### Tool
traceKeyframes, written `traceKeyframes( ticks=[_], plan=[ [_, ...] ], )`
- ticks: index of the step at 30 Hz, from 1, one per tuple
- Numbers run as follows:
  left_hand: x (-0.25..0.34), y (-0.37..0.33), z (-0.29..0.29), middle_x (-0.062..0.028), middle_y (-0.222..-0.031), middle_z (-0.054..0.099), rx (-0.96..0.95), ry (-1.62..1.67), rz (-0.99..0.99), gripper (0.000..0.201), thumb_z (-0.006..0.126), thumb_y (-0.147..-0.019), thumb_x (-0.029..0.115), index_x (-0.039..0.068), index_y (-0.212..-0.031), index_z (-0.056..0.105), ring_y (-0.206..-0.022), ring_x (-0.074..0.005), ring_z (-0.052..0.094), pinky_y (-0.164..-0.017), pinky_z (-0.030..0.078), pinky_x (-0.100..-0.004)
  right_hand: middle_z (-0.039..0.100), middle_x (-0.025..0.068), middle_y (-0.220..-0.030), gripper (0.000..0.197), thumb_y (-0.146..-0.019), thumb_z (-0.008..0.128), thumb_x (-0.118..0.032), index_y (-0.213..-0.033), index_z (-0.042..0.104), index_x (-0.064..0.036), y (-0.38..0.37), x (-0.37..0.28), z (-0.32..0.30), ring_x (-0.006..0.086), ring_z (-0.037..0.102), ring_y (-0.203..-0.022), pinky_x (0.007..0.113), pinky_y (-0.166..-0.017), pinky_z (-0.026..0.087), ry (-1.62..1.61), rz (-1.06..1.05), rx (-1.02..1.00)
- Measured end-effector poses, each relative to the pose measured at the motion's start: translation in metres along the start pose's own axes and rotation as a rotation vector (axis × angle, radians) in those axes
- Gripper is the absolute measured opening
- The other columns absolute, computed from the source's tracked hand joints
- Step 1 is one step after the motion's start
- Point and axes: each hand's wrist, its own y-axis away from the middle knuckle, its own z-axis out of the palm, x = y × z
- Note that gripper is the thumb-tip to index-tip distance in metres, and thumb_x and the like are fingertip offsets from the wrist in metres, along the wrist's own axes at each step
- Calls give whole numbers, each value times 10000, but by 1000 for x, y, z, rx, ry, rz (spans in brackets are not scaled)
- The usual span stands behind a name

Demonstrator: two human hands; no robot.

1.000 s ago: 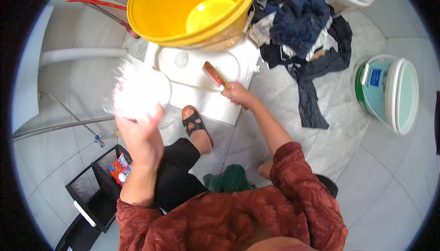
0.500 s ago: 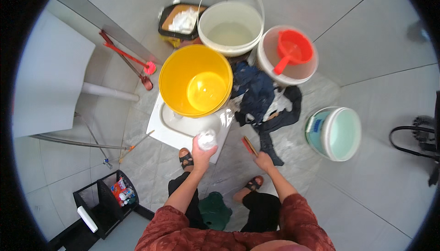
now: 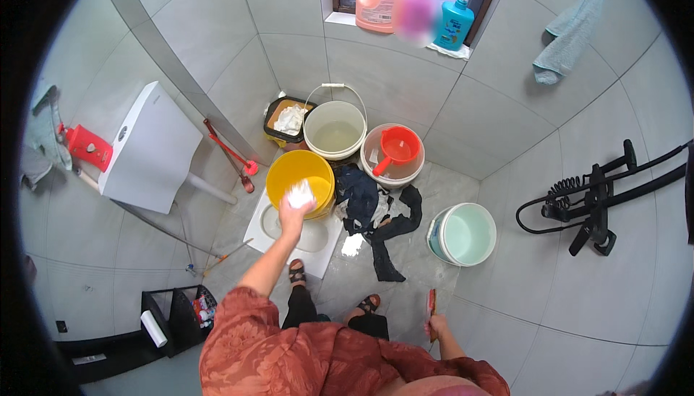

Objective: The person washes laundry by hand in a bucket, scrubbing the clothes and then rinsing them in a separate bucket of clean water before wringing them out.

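My left hand [image 3: 293, 216] is stretched forward, closed around a rounded, shiny white thing [image 3: 300, 194], too blurred to tell its kind. It is over the near side of a yellow bucket [image 3: 277, 168], which stands at the far part of a white squat toilet [image 3: 325, 253]. Low on the right, my right hand [image 3: 438, 325] grips a scrubbing brush [image 3: 432, 300] with reddish bristles, held upright away from everything else. A heap of dark wet clothes [image 3: 356, 192] lies on the floor right of the yellow bucket, one dark leg trailing nearer.
Behind stand a white bucket of water [image 3: 335, 151] and a pale tub [image 3: 416, 173] holding a red dipper [image 3: 400, 144]. A bucket of greenish water [image 3: 470, 235] stands right. Bottles, including a pink jug [image 3: 377, 7], line the windowsill. Left is a cistern [image 3: 148, 156]; right, a shower fixture [image 3: 596, 208].
My left hand has moved forward with the white thing to over the yellow bucket. My right hand has drawn back and right with the brush, away from the clothes. The view has tilted up.
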Motion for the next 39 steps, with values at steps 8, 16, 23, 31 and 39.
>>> traceKeyframes(
  ticks=[8, 16, 23, 31, 39],
  plan=[
    [133, -126, 56, -151, -913, 606, 99, -372, 272, 494, 779, -523, 301, 22, -887, 594, -858, -295, 579, -770, 438, -369, 563, 122, -613, 110, -719, 497, -20, -793, 540, 50, 64, -68, 30, 202, 524, -454, 339, -395, 444, 83, -137, -36],
    [217, -290, 147, -154, -1056, 541, 78, -466, 287, 700, 768, -503, 428, 16, -1022, 542, -1014, -315, 474, -866, 399, -392, 567, 117, -637, 103, -697, 528, -13, -797, 532, 10, 98, -146, 97, 188, 533, -485, 319, -430, 447, -65, -189, -194],
    [249, -419, 230, -156, -1026, 556, 184, -456, 347, 710, 779, -507, 437, 6, -1014, 531, -998, -330, 496, -842, 413, -412, 564, 113, -652, 193, -690, 533, -8, -881, 502, -5, 120, -226, 154, 167, 538, -501, 298, -444, 448, -135, -123, -189],
    [230, -502, 293, -177, -1003, 553, 240, -422, 350, 713, 811, -478, 389, -5, -997, 523, -940, -335, 529, -784, 439, -425, 589, 103, -681, 158, -696, 551, -49, -846, 509, -20, 130, -278, 190, 152, 546, -516, 283, -467, 465, -64, -158, -144],
    [222, -520, 306, -186, -996, 543, 173, -466, 455, 621, 761, -581, 347, -7, -1010, 485, -952, -343, 508, -789, 424, -419, 590, 103, -681, 157, -698, 549, -58, -847, 512, -22, 125, -294, 199, 152, 550, -514, 279, -457, 462, 9, -129, -140]
  ],
)
